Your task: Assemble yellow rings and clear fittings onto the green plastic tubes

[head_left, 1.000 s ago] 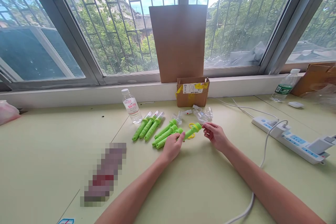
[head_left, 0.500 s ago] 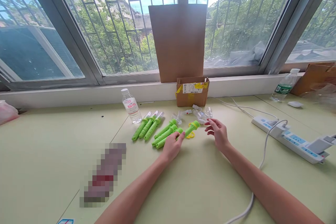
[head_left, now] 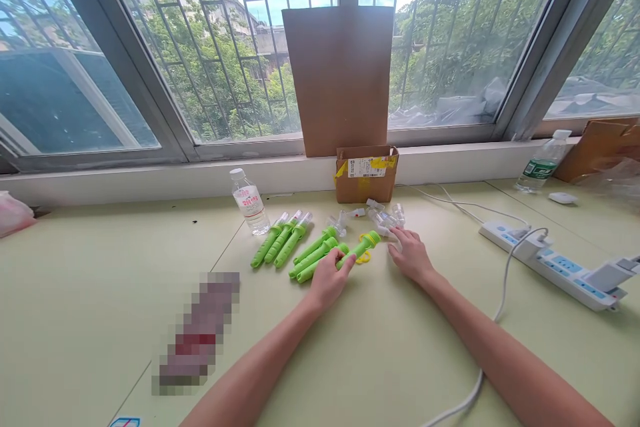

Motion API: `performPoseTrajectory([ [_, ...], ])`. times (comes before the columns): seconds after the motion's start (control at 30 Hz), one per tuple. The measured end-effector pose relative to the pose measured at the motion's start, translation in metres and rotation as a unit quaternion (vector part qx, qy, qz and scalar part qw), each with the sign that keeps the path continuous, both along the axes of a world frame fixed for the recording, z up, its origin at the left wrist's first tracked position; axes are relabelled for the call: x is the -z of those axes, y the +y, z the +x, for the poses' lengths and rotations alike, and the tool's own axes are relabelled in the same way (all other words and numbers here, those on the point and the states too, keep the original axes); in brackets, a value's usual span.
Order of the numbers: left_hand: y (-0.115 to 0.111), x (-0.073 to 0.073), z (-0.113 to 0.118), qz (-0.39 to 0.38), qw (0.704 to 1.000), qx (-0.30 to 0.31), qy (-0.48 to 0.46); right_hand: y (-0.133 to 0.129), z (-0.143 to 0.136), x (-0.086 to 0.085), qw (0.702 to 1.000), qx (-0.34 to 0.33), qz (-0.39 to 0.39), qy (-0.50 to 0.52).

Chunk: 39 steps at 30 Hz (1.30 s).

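My left hand [head_left: 331, 279] is closed on a green tube [head_left: 366, 247] whose threaded end points up to the right. Beside that hand, several other green tubes [head_left: 313, 257] lie on the table. Three green tubes with clear tops [head_left: 284, 240] rest further left. My right hand [head_left: 411, 253] is low over the table with its fingers apart, fingertips beside a group of clear plastic pieces [head_left: 384, 219]. Yellow rings [head_left: 364, 256] lie between the hands, partly hidden behind the held tube.
A small cardboard box [head_left: 367, 188] stands behind the pieces. One water bottle [head_left: 250, 203] is at the left, another [head_left: 543, 163] at the back right. A power strip [head_left: 550, 263] and white cable lie right. A blurred patch [head_left: 200, 333] covers something at front left.
My right hand has lowered toward the table and turned palm down, its fingers nearer the clear pieces. My left hand and its tube have hardly moved.
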<state>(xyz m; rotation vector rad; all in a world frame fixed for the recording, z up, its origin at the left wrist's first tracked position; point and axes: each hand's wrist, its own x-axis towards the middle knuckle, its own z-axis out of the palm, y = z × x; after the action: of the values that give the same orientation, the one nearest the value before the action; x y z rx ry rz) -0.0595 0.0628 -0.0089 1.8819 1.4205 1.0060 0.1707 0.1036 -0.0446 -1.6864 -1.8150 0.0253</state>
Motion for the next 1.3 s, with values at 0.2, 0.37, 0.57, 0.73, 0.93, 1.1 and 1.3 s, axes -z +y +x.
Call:
performPoseTrajectory([
  [0.2, -0.001, -0.002, 0.000, 0.000, 1.000, 0.002, 0.001, -0.002, -0.001, -0.002, 0.999, 0.021, -0.019, -0.039],
  [0.37, 0.000, -0.001, 0.000, 0.003, 1.000, 0.006, 0.004, -0.003, -0.002, -0.005, 0.999, 0.014, -0.015, -0.033],
  [0.57, 0.000, 0.000, -0.001, 0.000, 1.000, 0.012, 0.003, -0.005, -0.003, -0.009, 1.000, 0.016, -0.007, -0.025],
  [0.73, -0.001, 0.000, 0.000, 0.001, 1.000, 0.009, 0.002, -0.006, -0.004, -0.010, 1.000, 0.006, 0.003, -0.014],
  [0.93, 0.000, 0.000, 0.000, 0.014, 1.000, 0.007, 0.001, -0.005, -0.006, -0.007, 1.000, 0.012, -0.004, -0.007],
  [1.1, -0.001, -0.001, 0.000, 0.012, 1.000, 0.006, 0.007, -0.004, -0.005, -0.006, 0.999, 0.025, -0.015, 0.017],
  [1.3, -0.001, -0.001, 0.000, 0.010, 1.000, 0.009, 0.014, -0.005, -0.007, -0.011, 0.988, -0.025, 0.042, 0.146],
])
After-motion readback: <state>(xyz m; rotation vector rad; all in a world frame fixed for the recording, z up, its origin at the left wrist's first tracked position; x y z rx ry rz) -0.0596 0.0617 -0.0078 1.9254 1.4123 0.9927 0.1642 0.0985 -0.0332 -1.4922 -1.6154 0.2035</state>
